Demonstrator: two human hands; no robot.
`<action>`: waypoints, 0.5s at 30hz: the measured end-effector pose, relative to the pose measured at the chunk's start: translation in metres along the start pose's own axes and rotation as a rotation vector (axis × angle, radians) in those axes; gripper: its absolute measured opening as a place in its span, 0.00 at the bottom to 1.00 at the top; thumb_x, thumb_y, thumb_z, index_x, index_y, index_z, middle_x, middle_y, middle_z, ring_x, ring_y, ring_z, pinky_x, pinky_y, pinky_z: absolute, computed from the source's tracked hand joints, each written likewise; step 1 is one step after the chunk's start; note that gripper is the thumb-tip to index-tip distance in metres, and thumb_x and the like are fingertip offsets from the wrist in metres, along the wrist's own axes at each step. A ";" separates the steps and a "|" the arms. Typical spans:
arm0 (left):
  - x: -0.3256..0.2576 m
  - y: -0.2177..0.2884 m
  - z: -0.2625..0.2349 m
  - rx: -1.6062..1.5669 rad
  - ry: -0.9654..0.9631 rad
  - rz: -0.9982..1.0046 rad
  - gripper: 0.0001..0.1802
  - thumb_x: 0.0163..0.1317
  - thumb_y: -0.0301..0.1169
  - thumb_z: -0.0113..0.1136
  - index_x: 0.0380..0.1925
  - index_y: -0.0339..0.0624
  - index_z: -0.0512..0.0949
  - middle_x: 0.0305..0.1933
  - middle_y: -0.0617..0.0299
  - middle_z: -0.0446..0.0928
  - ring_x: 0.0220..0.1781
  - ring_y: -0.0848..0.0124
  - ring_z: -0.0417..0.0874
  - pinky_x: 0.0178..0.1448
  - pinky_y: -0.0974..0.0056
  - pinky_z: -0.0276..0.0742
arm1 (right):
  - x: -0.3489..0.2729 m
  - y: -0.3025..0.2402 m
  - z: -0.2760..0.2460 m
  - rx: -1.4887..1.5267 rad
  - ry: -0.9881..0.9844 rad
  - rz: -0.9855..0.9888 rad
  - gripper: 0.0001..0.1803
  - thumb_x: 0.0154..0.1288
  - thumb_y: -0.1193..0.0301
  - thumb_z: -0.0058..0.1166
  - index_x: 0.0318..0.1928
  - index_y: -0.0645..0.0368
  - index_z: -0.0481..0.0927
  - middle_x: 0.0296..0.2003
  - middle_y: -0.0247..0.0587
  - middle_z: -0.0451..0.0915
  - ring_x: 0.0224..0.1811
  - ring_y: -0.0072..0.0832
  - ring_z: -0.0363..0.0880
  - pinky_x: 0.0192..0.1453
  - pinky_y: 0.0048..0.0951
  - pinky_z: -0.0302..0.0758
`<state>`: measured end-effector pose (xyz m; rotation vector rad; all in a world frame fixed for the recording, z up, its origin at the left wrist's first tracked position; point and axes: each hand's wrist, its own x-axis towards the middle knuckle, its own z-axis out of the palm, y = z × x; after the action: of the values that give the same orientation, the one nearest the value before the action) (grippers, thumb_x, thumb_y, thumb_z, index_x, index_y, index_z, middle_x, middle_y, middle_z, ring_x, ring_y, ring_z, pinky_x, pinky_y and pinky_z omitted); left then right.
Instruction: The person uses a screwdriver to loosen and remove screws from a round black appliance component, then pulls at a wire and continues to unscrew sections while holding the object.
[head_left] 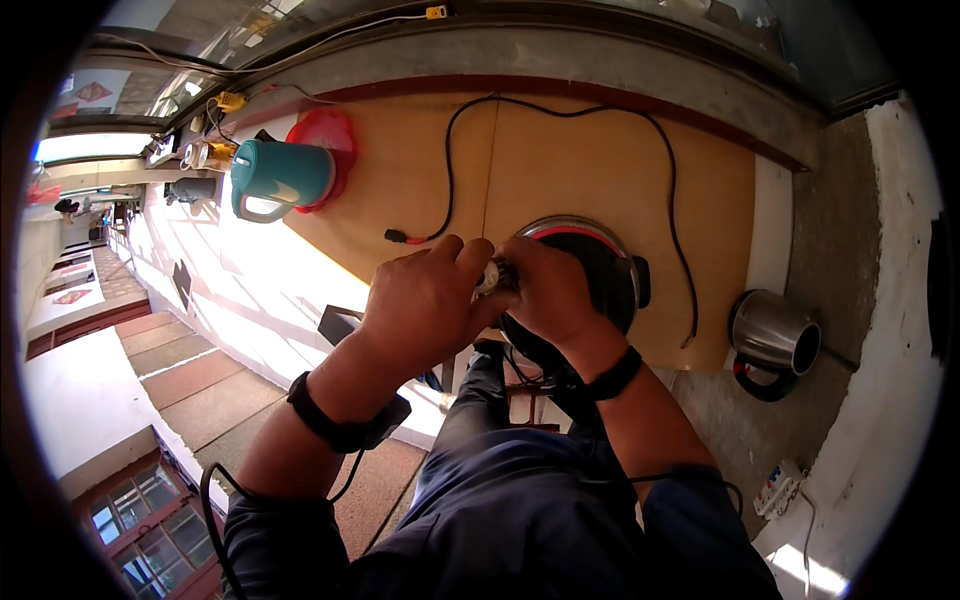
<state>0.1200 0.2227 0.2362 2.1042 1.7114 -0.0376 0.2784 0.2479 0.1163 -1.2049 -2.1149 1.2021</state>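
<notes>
Both my hands are together above the near edge of the tabletop (560, 150). Fingers of my left hand (420, 295) and my right hand (552, 290) are closed around a small round part (490, 277), pale and metallic with a darker side. My fingers cover most of it, so its kind cannot be told. Under and beyond my right hand lies a round black pot-like vessel (615, 268) with a shiny metal rim and a dark side handle. A black cord (672, 180) loops over the tabletop, its red-and-black end to the left of the vessel.
At the far left, a teal jug (290, 172) stands in front of a red plastic basin (340, 140). A stainless steel kettle (768, 330) rests at the right, below the table level. A white power strip (778, 488) sits by the right wall. A concrete ledge (560, 55) runs along the back.
</notes>
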 end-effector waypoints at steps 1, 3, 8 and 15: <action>-0.001 0.002 -0.003 -0.006 -0.038 -0.058 0.15 0.56 0.25 0.64 0.46 0.42 0.79 0.42 0.54 0.78 0.42 0.53 0.85 0.44 0.54 0.83 | 0.001 -0.001 0.002 -0.052 0.029 0.011 0.15 0.55 0.68 0.70 0.43 0.53 0.81 0.34 0.42 0.82 0.38 0.45 0.85 0.41 0.42 0.80; 0.000 -0.001 0.003 -0.021 -0.012 -0.035 0.15 0.57 0.27 0.65 0.46 0.45 0.78 0.41 0.55 0.77 0.42 0.54 0.85 0.43 0.53 0.82 | 0.003 -0.004 0.000 0.012 0.037 -0.020 0.15 0.55 0.68 0.69 0.43 0.53 0.81 0.34 0.42 0.82 0.38 0.45 0.85 0.40 0.42 0.80; -0.001 -0.016 0.011 0.054 0.202 0.237 0.16 0.59 0.36 0.69 0.45 0.44 0.79 0.38 0.55 0.79 0.38 0.53 0.86 0.40 0.53 0.83 | 0.002 -0.007 -0.010 0.147 -0.021 -0.046 0.16 0.55 0.68 0.70 0.43 0.55 0.81 0.35 0.42 0.83 0.38 0.45 0.85 0.40 0.41 0.80; 0.000 -0.007 0.001 0.064 -0.015 0.031 0.17 0.58 0.34 0.69 0.46 0.42 0.79 0.43 0.53 0.80 0.42 0.52 0.86 0.44 0.53 0.84 | 0.003 -0.003 0.001 0.069 0.069 -0.042 0.18 0.53 0.69 0.71 0.44 0.56 0.81 0.32 0.44 0.82 0.34 0.45 0.84 0.37 0.41 0.79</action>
<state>0.1142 0.2232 0.2331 2.1702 1.6899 -0.1007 0.2746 0.2488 0.1176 -1.1497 -2.0218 1.1882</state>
